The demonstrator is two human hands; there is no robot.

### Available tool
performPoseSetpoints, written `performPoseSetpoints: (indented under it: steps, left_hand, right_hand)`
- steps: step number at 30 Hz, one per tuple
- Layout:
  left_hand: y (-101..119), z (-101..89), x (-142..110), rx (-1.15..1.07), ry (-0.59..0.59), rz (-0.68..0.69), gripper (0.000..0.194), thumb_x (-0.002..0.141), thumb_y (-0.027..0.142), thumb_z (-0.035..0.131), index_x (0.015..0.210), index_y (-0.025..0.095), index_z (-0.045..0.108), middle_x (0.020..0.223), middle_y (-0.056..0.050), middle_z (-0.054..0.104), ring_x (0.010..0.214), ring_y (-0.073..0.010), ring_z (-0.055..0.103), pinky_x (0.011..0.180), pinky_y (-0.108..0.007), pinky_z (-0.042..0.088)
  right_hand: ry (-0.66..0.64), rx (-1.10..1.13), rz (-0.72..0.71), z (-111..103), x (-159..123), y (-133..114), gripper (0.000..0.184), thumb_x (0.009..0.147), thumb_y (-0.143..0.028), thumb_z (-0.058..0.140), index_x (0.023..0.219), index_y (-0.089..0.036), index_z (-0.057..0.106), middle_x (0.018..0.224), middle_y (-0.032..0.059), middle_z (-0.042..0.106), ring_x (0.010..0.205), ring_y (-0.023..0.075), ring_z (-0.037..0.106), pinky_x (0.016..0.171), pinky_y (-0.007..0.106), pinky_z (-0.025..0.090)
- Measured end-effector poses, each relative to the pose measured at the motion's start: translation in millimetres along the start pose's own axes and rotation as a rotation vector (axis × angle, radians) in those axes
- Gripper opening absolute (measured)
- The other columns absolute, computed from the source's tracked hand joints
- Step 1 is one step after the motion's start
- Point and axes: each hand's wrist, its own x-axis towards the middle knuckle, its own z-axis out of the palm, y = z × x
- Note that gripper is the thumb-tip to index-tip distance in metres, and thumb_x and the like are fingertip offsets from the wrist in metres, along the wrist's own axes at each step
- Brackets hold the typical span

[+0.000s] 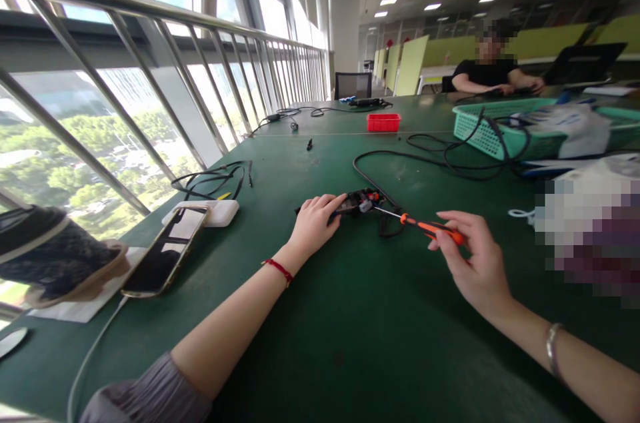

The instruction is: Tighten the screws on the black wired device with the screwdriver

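My left hand point(316, 223) is wrapped over one end of a black corded device point(356, 202) and holds it against the green table point(350, 316). Small grey and orange parts show at the device's right end; its exact kind cannot be made out. In my right hand point(475, 256) is a screwdriver point(430, 228) with an orange and black handle, pinched between thumb and fingers. Its thin metal shaft points left, and the tip reaches the device's right end; whether it sits in a screw is too small to tell. A black cable point(370, 173) runs from beside the device toward the back right.
Left of my arm lie a phone point(167, 253) on a white block point(220, 213), a dark bag-like item point(55, 256) and black cords point(215, 176). Farther back are a red box point(383, 122) and a green basket point(483, 133). A person point(487, 66) sits across; metal railing point(150, 10) lines the left.
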Motion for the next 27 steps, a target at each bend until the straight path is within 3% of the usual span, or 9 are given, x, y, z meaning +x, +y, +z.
performPoseSetpoints:
  steps: [2,5,9,13,15,19,21,23,27]
  left_hand:
    - [0.2,-0.4,0.1,-0.002,0.0,0.0,0.045,0.088,0.02,0.048,0.133,0.023,0.048,0.118,-0.005,0.061,0.102,-0.0214,0.057,0.091,-0.037,0.043]
    - [0.8,-1.4,0.3,-0.005,-0.005,-0.001,0.045,0.088,0.02,0.048,0.133,0.023,0.048,0.118,-0.005,0.061,0.102,-0.0215,0.057,0.091,-0.037,0.043]
    - [0.9,-1.7,0.2,-0.01,-0.003,-0.003,0.045,0.088,0.02,0.049,0.133,0.023,0.049,0.117,-0.006,0.061,0.102,-0.022,0.057,0.091,-0.038,0.043]
    - [0.4,-0.8,0.1,-0.013,0.0,-0.002,0.045,0.088,0.02,0.049,0.133,0.024,0.049,0.118,-0.005,0.06,0.102,-0.0217,0.057,0.091,-0.038,0.043]
    - [0.2,-0.4,0.2,-0.012,0.004,-0.002,0.045,0.088,0.02,0.049,0.133,0.024,0.049,0.118,-0.005,0.061,0.102,-0.0214,0.057,0.092,-0.037,0.043]
    - [0.5,-0.7,0.3,-0.004,0.0,-0.004,0.045,0.088,0.02,0.049,0.133,0.023,0.049,0.118,-0.005,0.061,0.102,-0.0213,0.057,0.092,-0.037,0.043]
    - [0.7,-1.0,0.4,-0.004,-0.005,-0.006,0.045,0.088,0.019,0.049,0.133,0.023,0.049,0.118,-0.005,0.061,0.102,-0.0214,0.057,0.091,-0.037,0.043]
    - [0.9,-1.1,0.4,-0.009,-0.005,-0.007,0.045,0.087,0.02,0.049,0.133,0.023,0.049,0.118,-0.005,0.061,0.102,-0.0215,0.057,0.092,-0.038,0.043]
    - [0.8,-1.3,0.5,-0.015,-0.003,-0.007,0.045,0.088,0.02,0.049,0.133,0.025,0.049,0.118,-0.005,0.061,0.103,-0.0216,0.057,0.092,-0.038,0.043]
  right_hand:
    - [-0.09,-0.014,0.039,-2.0,0.0,-1.7,0.022,0.092,-0.037,0.047,0.102,-0.02,0.056,0.057,-0.0035,0.056,0.049,0.0128,0.058,0.05,0.025,0.047]
    - [-0.097,-0.012,0.078,-2.8,0.5,-1.8,0.024,0.094,-0.038,0.042,0.103,-0.02,0.055,0.052,-0.005,0.054,0.045,0.0128,0.056,0.05,0.026,0.046]
    - [0.023,-0.046,0.035,0.0,2.1,0.5,0.028,0.09,-0.038,0.049,0.112,-0.021,0.051,0.078,0.003,0.064,0.07,0.0185,0.066,0.064,0.032,0.053]
    - [0.118,-0.081,-0.082,2.2,2.7,1.7,0.03,0.086,-0.035,0.055,0.112,-0.021,0.052,0.108,0.0111,0.062,0.097,0.0229,0.064,0.081,0.036,0.053]
    - [0.086,-0.087,-0.091,1.4,2.4,0.8,0.027,0.086,-0.034,0.055,0.109,-0.021,0.054,0.102,0.0094,0.064,0.091,0.021,0.065,0.077,0.034,0.054]
    - [-0.091,-0.065,0.008,-1.9,1.1,-2.3,0.021,0.091,-0.038,0.047,0.099,-0.021,0.058,0.069,0.0009,0.063,0.057,0.0141,0.062,0.049,0.024,0.047]
    - [-0.1,-0.054,0.039,-2.1,0.8,-2.0,0.024,0.092,-0.038,0.044,0.101,-0.02,0.057,0.065,-0.0005,0.061,0.054,0.0139,0.061,0.048,0.024,0.046]
    - [-0.038,-0.061,0.032,-0.7,0.9,0.6,0.025,0.091,-0.038,0.047,0.108,-0.02,0.055,0.073,0.0012,0.062,0.062,0.0155,0.064,0.054,0.026,0.049]
    - [0.117,-0.071,-0.077,3.6,1.9,7.0,0.031,0.086,-0.034,0.055,0.115,-0.021,0.052,0.106,0.0093,0.06,0.097,0.0219,0.063,0.08,0.035,0.053]
